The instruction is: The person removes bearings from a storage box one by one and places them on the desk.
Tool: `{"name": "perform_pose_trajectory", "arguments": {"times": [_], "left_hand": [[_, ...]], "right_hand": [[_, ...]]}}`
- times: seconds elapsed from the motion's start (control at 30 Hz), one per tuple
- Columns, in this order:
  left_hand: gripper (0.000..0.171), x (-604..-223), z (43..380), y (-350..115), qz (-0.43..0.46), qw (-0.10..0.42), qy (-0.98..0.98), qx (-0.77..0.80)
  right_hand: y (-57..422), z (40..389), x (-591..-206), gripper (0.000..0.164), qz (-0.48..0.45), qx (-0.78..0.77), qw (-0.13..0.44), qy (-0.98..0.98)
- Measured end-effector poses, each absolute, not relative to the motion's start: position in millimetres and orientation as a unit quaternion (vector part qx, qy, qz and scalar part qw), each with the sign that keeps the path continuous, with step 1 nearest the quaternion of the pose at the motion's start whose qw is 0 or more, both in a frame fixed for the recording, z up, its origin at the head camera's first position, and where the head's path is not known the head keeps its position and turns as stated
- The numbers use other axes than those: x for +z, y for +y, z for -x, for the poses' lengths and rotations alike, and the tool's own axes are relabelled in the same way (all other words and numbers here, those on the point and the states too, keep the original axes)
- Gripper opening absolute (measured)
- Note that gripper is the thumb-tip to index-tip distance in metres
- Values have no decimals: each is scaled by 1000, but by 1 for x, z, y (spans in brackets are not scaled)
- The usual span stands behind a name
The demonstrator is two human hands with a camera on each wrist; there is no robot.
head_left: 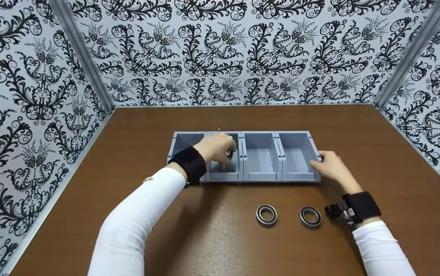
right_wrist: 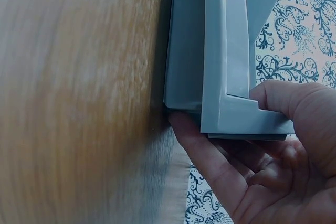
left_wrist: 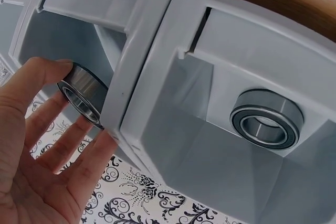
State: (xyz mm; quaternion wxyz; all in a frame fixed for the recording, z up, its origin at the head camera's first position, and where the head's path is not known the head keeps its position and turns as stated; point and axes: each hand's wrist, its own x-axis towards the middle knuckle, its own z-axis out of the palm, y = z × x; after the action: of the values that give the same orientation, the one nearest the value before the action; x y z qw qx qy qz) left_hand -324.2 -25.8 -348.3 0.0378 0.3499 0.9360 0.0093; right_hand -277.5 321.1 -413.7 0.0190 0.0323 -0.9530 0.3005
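My left hand (head_left: 218,147) reaches into the second compartment from the left of a grey four-bin organizer (head_left: 262,176). Between thumb and fingers it pinches a ball bearing (left_wrist: 84,93), tilted inside that compartment. Another ball bearing (left_wrist: 266,119) lies in the leftmost compartment, seen in the left wrist view; the wrist hides it in the head view. At the organizer's right end, my right hand (head_left: 332,165) grips the side wall, thumb over the rim and fingers outside and beneath the edge.
Two more ball bearings, a left one (head_left: 266,215) and a right one (head_left: 310,217), lie flat on the brown table (head_left: 235,245) in front of the organizer. Patterned panels (head_left: 227,57) stand behind and at both sides.
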Motion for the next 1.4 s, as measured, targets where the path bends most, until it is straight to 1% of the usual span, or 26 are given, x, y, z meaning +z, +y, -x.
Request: {"name": "perform_pose_trajectory", "arguments": {"times": [0.67, 1.17, 1.4], "left_hand": [[40, -341, 327, -26, -346, 17, 938, -8], [36, -333, 325, -27, -349, 13, 937, 5], [31, -330, 324, -26, -350, 12, 937, 4]], "right_hand": [[322, 277, -414, 40, -28, 305, 12, -952], [322, 278, -415, 40, -26, 302, 16, -953], [321, 278, -414, 41, -31, 306, 12, -951]]}}
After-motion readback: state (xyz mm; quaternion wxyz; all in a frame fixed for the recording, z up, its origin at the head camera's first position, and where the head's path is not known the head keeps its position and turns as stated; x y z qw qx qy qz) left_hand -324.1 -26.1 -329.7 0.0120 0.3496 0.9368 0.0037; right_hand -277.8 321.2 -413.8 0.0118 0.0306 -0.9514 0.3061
